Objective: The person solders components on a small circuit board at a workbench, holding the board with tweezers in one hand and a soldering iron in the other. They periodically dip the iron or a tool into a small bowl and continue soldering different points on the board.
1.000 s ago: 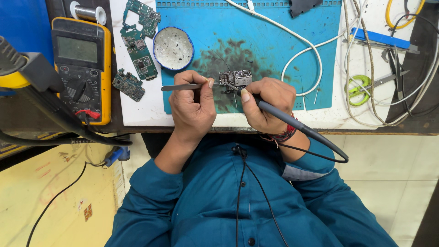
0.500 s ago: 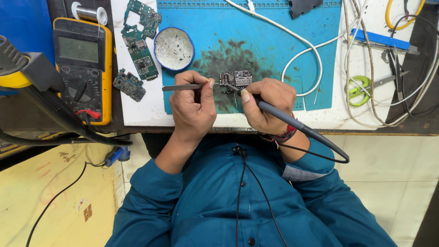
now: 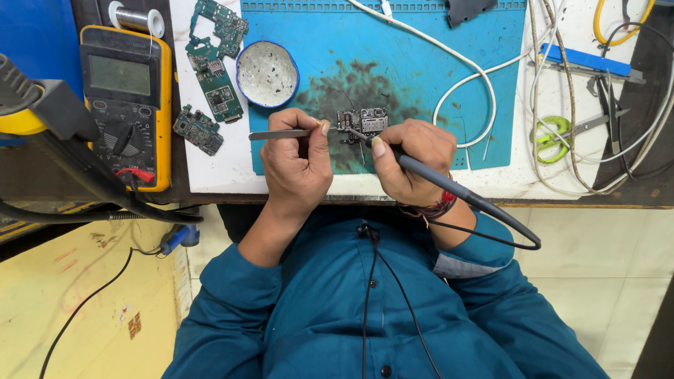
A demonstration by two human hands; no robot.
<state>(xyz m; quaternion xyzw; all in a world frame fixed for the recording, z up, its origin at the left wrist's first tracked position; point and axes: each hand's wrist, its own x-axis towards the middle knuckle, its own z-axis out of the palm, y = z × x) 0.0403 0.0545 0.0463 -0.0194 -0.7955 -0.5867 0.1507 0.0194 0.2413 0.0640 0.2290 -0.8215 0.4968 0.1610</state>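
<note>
A white worktop (image 3: pixel 225 172) carries a blue rubber work mat (image 3: pixel 449 84), smeared dark in its middle. Below the worktop's near edge the floor shows pale tiles on the right and a yellow sheet on the left.

The left hand (image 3: pixel 295 165) is closed around a pair of thin grey metal tweezers (image 3: pixel 281 134), which lie level and point right to a small dark circuit board (image 3: pixel 365 121) resting on the stained part of the mat. The right hand (image 3: pixel 411 158) grips a dark grey soldering iron (image 3: pixel 449 188) like a pen, its tip on the near edge of the same board; its black cable loops back near the wrist. Both hands rest at the near edge of the mat, close together, with the board just beyond and between them.

Left of the mat stands a round white dish with a blue rim (image 3: pixel 267 73), speckled inside. Further left lie three green circuit boards (image 3: pixel 216 84), and beyond those a yellow multimeter with a grey screen and a black dial (image 3: pixel 126 105). A spool of solder wire (image 3: pixel 137 17) lies at the far left corner. A white cable (image 3: pixel 463 77) curves across the mat. On the right lie tangled pale cables, a green-handled pair of scissors (image 3: pixel 554 137) and a flat blue bar (image 3: pixel 586 62). A black and yellow tool handle (image 3: pixel 42 112) juts in at the left edge.
</note>
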